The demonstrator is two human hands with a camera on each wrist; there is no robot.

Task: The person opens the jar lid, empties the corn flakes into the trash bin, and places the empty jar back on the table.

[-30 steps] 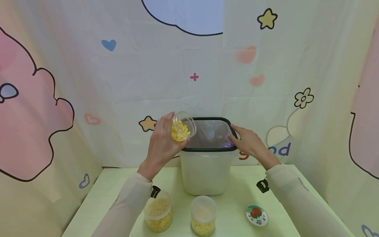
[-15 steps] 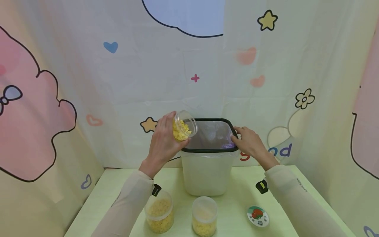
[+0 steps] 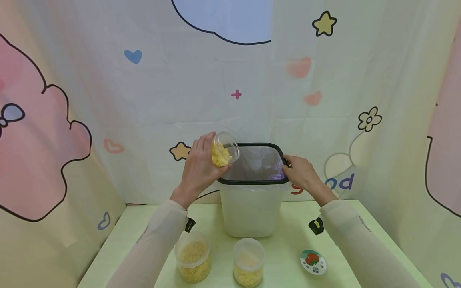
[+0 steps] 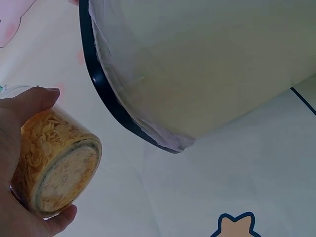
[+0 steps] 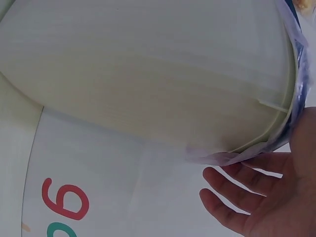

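Note:
My left hand (image 3: pixel 201 168) grips a clear plastic jar (image 4: pixel 74 126) partly filled with yellow flakes (image 3: pixel 220 156). The jar lies tipped over, its open mouth towards the bin's left rim, and the flakes rest along its lower side. Its round base faces the left wrist view. A white trash bin (image 3: pixel 250 212) with a black rim and a thin plastic liner (image 3: pixel 253 160) stands upright on the table. At the right side of that rim my right hand (image 3: pixel 302 172) holds on with thumb and forefinger; the other fingers (image 5: pixel 237 190) spread loosely outside, below the edge.
Two more clear tubs of yellow flakes stand in front of the bin: a wide tub (image 3: pixel 194 260) at left and a narrower tub (image 3: pixel 248 264) in the middle. A round lid (image 3: pixel 313 262) with a tomato picture lies at right. A printed curtain (image 3: pixel 162 92) hangs behind.
The left hand has raised the jar slightly and shifted it a little to the right, still tipped. The right thumb has drawn back slightly towards the rim. Tubs and lid stay put.

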